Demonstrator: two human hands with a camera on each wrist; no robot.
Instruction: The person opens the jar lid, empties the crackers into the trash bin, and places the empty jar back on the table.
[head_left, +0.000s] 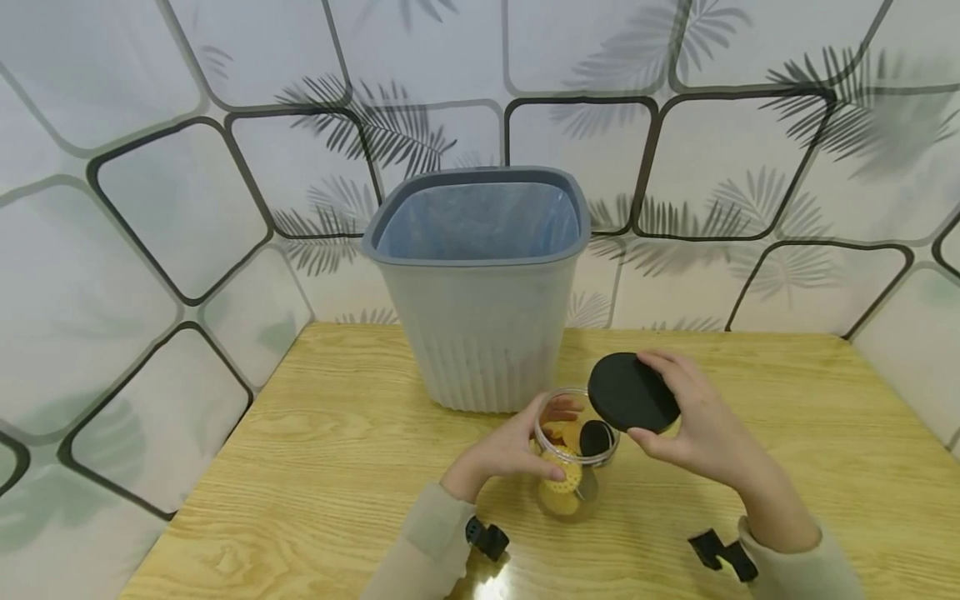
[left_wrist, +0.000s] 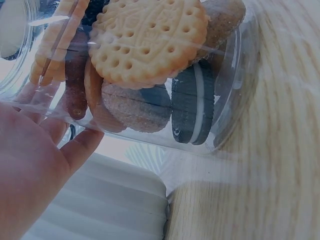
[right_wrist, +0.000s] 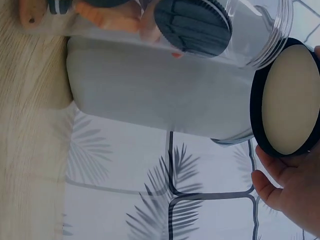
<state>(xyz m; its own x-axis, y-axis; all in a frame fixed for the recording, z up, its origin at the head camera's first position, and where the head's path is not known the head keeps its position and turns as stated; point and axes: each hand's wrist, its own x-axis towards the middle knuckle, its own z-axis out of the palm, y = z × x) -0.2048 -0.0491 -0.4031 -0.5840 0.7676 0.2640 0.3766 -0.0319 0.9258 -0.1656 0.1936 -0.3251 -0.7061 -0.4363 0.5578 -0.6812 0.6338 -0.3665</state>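
A clear jar [head_left: 573,504] with cookies in it stands on the table in front of the bin, its mouth uncovered. My left hand [head_left: 517,446] grips the jar near its rim, thumb on the near side and fingers around the far side. My right hand [head_left: 701,421] pinches a round black lid [head_left: 633,392] by its edge, tilted just above the right of the jar's mouth. In the right wrist view the lid's pale underside [right_wrist: 290,100] shows. Through the jar wall the left wrist view shows a round golden biscuit [left_wrist: 150,42] and a black sandwich cookie [left_wrist: 192,102] with white filling.
A grey wastebasket [head_left: 480,333] lined with a bluish bag [head_left: 480,221] stands right behind the jar. The wooden table [head_left: 322,467] meets a patterned wall covering [head_left: 720,167] at the back and sides. Each sleeve bears a small black mount [head_left: 487,540] at the wrist.
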